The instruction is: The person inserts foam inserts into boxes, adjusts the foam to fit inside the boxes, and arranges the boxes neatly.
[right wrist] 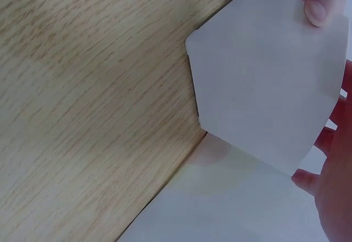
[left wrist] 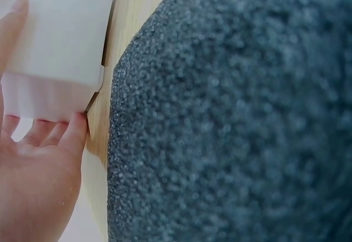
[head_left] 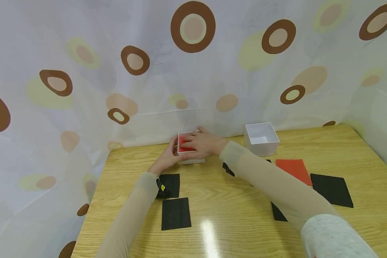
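A small white square box (head_left: pixel 192 161) stands at the back of the table, with a red sheet (head_left: pixel 182 142) inside it. My left hand (head_left: pixel 164 159) grips the box from the left: its fingers lie along the side wall and its thumb on the front, as the left wrist view (left wrist: pixel 41 170) also shows. My right hand (head_left: pixel 206 142) reaches over the box top from the right. Its spread fingers touch the red sheet, and in the right wrist view fingertips (right wrist: pixel 304 180) lie at the rim. Part of the sheet is hidden under them.
Another white box (head_left: pixel 262 148) stands open-topped to the right at the back. Two black squares (head_left: pixel 176 214) lie at the front left. On the right are a red square (head_left: pixel 295 170) and several black squares (head_left: pixel 333 190), some partly behind my right arm. A patterned curtain (head_left: pixel 193 86) hangs behind the table.
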Motion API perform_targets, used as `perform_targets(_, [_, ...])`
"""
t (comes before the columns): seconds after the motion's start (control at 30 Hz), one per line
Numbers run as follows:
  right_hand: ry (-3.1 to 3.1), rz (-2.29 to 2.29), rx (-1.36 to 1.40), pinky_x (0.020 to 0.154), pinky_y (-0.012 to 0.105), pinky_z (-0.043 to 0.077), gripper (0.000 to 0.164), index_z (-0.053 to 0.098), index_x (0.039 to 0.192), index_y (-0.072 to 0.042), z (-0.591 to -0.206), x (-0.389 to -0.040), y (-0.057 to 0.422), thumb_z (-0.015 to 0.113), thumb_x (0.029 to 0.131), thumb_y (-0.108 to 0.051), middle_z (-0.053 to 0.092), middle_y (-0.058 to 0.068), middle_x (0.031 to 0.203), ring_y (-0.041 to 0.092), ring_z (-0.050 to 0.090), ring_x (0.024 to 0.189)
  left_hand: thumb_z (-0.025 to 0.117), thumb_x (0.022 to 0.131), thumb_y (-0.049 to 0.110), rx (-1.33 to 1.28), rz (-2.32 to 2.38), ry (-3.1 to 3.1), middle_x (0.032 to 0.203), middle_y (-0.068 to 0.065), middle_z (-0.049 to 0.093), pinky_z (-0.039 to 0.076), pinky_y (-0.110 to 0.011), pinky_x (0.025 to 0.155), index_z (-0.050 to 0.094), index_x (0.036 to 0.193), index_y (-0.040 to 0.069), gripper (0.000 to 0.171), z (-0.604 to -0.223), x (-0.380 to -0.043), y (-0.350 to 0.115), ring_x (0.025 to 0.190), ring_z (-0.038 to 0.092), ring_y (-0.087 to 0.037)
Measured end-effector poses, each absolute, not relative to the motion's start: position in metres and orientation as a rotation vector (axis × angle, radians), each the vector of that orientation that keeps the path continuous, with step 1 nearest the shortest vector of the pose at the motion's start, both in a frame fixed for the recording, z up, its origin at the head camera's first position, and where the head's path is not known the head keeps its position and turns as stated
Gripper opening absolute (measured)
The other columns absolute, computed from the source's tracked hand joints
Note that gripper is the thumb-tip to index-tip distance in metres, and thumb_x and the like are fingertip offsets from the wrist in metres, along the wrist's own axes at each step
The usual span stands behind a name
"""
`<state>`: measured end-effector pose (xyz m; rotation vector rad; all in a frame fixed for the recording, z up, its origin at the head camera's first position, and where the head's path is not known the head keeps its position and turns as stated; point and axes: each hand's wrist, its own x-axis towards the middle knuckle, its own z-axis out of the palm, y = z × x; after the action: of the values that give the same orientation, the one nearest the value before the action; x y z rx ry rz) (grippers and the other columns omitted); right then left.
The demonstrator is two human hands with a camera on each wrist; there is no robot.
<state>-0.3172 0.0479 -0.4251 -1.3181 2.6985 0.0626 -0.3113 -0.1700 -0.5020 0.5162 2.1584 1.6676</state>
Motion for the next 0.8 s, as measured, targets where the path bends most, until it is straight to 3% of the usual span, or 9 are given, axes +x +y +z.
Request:
perform_targets(0.23, [2.660, -0.053, -1.334, 0.124, 0.066, 0.013, 0.058, 0.063, 0.147, -0.027, -0.419, -0.313, 0.056, 0.045, 0.105, -0.063, 0.052, 0.004, 0.155, 0.029, 0.040, 0.149, 0.074, 0.098, 0.010, 0.499, 1.664, 2.184, 0.170, -0.009, 0.020, 0.031, -0.047, 0.123, 0.002, 0.168, 0.021, 0.101, -0.499, -0.309, -0.168, 0.155, 0.028, -0.030])
perform_targets(0.4, [2.612, -0.051, -1.301, 0.123, 0.069, 0.012, 0.062, 0.061, 0.148, -0.028, -0.417, -0.310, 0.060, 0.041, 0.103, -0.067, 0.057, 0.005, 0.148, 0.033, 0.041, 0.144, 0.073, 0.096, 0.003, 0.520, 1.681, 2.163, 0.168, -0.012, 0.022, 0.030, -0.049, 0.124, 0.003, 0.168, 0.023, 0.102, -0.501, -0.311, -0.167, 0.154, 0.029, -0.032])
perform_targets(0.57, [2.656, -0.150, -1.289, 0.124, 0.067, 0.010, 0.057, 0.067, 0.141, -0.023, -0.419, -0.310, 0.065, 0.048, 0.104, -0.062, 0.059, 0.005, 0.147, 0.030, 0.046, 0.143, 0.076, 0.095, 0.007, 0.517, 1.649, 2.189, 0.168, -0.009, 0.022, 0.031, -0.049, 0.123, 0.005, 0.167, 0.022, 0.101, -0.498, -0.309, -0.167, 0.154, 0.027, -0.030])
perform_targets(0.8, [2.748, -0.144, -1.353, 0.124, 0.062, 0.021, 0.046, 0.069, 0.133, -0.013, -0.410, -0.313, 0.083, 0.059, 0.103, -0.046, 0.065, 0.010, 0.140, 0.031, 0.055, 0.134, 0.083, 0.090, 0.008, 0.432, 1.686, 2.168, 0.165, -0.005, 0.030, 0.031, -0.047, 0.123, 0.014, 0.163, 0.022, 0.101, -0.495, -0.308, -0.165, 0.152, 0.032, -0.027])
